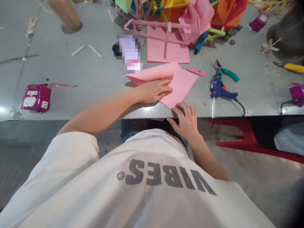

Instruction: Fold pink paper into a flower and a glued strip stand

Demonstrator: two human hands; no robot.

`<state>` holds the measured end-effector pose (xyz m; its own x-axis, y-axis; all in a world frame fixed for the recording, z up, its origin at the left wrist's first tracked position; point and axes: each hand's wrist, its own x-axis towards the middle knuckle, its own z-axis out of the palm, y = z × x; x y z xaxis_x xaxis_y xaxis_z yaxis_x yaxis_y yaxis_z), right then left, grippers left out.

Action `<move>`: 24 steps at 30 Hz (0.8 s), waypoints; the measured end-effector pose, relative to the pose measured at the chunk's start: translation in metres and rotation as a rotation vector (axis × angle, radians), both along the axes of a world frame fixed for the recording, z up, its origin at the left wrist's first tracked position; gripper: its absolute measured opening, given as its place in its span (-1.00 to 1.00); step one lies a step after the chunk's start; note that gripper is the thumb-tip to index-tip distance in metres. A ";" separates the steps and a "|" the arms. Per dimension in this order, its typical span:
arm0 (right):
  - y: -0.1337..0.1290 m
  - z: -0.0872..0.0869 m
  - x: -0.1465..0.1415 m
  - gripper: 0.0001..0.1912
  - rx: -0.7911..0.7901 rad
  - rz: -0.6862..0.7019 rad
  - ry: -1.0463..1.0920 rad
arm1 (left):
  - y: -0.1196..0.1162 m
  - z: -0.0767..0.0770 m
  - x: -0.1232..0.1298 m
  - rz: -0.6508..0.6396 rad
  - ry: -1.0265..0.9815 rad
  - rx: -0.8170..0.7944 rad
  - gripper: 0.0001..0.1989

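A pink sheet of paper [182, 84] lies on the metal table, its far left part curled or folded over toward me. My left hand [158, 90] rests on the sheet with its fingers stretched out, pressing near the folded-over edge. At the table's front edge, my right hand [186, 118] has its fingertips by the sheet's near corner. Its fingers are bent and the thumb stands apart, below the edge. Beyond the sheet lies a stack of pink paper [155, 50]. A pink cutter [196, 71] sits just right of the sheet.
A phone [130, 52] lies behind the paper. To the right are a blue glue gun [222, 90] and green-handled pliers [229, 74]. Colourful paper and stick constructions [197, 19] crowd the back. A purple socket box [36, 98] stands left; a red chair [247, 136] is at the right.
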<state>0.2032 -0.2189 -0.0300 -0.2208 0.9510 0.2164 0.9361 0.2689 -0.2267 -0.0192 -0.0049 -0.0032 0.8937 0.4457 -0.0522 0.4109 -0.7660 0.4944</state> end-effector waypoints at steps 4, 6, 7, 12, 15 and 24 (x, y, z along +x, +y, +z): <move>0.001 -0.008 0.005 -0.52 0.123 0.131 0.018 | -0.016 0.006 0.006 0.075 0.000 0.028 -0.51; 0.000 -0.013 0.009 -0.53 0.218 0.168 0.028 | -0.024 0.010 0.012 0.123 0.022 0.052 -0.43; 0.000 -0.015 0.012 -0.53 0.254 0.178 0.031 | -0.028 0.011 0.016 0.152 0.036 0.067 -0.36; -0.002 -0.024 0.016 -0.53 0.329 0.150 0.032 | -0.039 0.013 0.031 0.233 0.092 0.108 -0.12; -0.003 -0.027 0.016 -0.45 0.362 0.139 0.049 | -0.039 0.011 0.032 0.216 0.121 0.117 -0.05; -0.009 -0.029 0.015 -0.43 0.326 0.055 0.046 | -0.040 0.011 0.029 0.204 0.159 0.122 0.04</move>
